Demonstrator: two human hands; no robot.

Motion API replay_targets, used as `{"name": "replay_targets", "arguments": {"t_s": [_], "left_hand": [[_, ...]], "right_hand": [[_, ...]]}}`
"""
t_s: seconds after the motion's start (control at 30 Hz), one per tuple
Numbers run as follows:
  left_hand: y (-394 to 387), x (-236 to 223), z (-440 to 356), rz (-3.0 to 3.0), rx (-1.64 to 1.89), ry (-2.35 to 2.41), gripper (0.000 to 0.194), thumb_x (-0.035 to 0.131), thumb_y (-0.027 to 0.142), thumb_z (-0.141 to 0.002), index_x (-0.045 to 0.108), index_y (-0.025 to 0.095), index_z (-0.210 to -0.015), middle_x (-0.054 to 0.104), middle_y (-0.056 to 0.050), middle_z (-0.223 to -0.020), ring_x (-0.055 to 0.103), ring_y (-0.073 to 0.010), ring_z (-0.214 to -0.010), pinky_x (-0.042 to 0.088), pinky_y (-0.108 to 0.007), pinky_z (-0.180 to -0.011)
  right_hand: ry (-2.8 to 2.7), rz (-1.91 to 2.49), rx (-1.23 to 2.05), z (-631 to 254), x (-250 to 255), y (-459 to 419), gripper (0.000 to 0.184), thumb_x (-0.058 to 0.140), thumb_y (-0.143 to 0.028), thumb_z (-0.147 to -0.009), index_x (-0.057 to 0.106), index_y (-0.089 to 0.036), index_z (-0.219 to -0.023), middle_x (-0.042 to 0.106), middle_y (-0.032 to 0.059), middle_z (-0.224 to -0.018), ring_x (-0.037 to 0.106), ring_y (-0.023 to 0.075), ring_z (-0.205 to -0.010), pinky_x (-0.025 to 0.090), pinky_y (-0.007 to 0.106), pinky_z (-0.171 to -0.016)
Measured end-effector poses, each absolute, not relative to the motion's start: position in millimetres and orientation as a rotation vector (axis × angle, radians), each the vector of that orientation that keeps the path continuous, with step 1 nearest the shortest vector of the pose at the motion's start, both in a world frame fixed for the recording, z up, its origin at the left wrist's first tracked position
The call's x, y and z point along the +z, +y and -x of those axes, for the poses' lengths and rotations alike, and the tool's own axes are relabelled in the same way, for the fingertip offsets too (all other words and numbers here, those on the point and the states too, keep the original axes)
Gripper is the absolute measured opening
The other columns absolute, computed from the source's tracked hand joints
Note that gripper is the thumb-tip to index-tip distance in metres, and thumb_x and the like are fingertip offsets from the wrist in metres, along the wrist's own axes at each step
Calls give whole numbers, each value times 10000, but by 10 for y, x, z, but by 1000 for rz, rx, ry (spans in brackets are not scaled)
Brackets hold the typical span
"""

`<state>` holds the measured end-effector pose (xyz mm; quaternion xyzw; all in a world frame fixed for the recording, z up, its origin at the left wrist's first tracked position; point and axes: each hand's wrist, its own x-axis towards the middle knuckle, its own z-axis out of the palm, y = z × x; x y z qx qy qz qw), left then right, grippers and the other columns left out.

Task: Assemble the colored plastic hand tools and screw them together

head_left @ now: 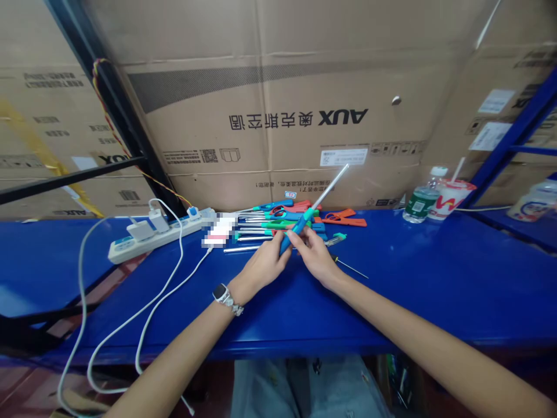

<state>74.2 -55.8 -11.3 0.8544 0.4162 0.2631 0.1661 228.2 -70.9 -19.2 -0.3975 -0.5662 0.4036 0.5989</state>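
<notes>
A long-necked lighter [311, 211], its handle blue and green, was held up at a slant just above the table, its slim metal tube pointing up and to the right; the left hand [266, 259] was closed around the lower, blue part of the handle; the right hand [317, 253] was also closed on the handle, its thumb lying along the blue; a watch [223, 294] with a pale band circled the left wrist.

Just behind the hands lay a pile of similar lighters [272, 224] in blue, green and red, most of their metal tubes pointing left; orange parts [354, 221] lay at its right end; a thin screwdriver [353, 268] rested near the right hand.

Left of the pile was a pixelated object [220, 231] with a white cable [174, 284] running from it; beyond that a white power strip [163, 237], with plugs in it, lay at an angle; well to the right stood a clear bottle [421, 202] with a green label, just beside a red-and-white cup [450, 201] with a straw; the glossy blue table [413, 302] bore them all; large cardboard boxes [296, 75], one printed "AUX", rose behind.
</notes>
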Motion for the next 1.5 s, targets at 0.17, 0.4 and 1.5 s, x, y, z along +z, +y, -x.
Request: {"name": "replay_targets", "arguments": {"t_s": [0.17,0.4,1.5], "left_hand": [[-587,-71,-742,-2371,770,969,440,611,334,-928,501,162,-1318,729,-68,-896,697,-236,-746,519,-341,-681],[-426,22,-420,-2101,1196,1093,424,392,494,-1032,652,176,-925,713,-67,-893,656,-207,-833,519,-354,-803],[-605,-170,233,-2622,516,1105,140,489,196,-990,608,184,-917,660,-58,-955,645,-187,-807,523,-329,-773]], "right_hand": [[-1287,900,979,-2353,-142,-643,477,678,-686,-813,634,-222,-913,725,57,-964,680,234,-996,516,374,-929],[-1277,960,1255,-2522,-134,-634,473,654,-705,-838,456,-286,-932,586,-68,-673,586,155,-501,481,311,-521],[-2374,1252,270,-2440,-351,-668,400,677,-469,-937,677,-218,-1249,632,115,-1188,616,293,-1124,480,491,-991]]}}
